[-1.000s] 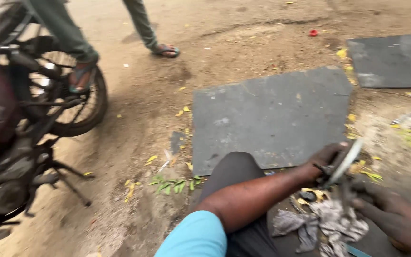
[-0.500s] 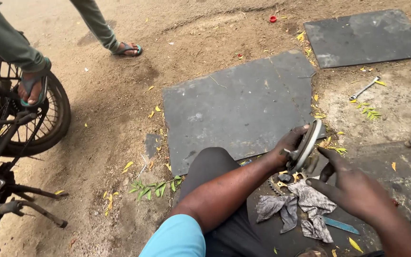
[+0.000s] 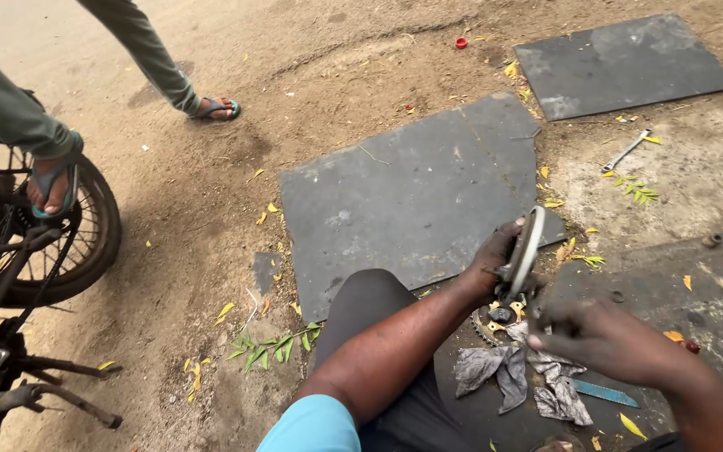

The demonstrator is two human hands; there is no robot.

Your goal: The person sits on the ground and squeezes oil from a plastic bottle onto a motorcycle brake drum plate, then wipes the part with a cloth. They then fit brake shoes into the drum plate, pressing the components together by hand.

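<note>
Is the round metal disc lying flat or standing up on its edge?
Standing on edge. The round metal disc shows only its thin rim, gripped by the left hand.

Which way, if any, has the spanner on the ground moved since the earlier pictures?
No: the spanner lies right of the large grey mat, as before.

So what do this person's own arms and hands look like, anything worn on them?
Both hands, the left hand and the right hand, are bare, without gloves, and look smudged with grime. The left arm is bare below a short light-blue sleeve.
</note>
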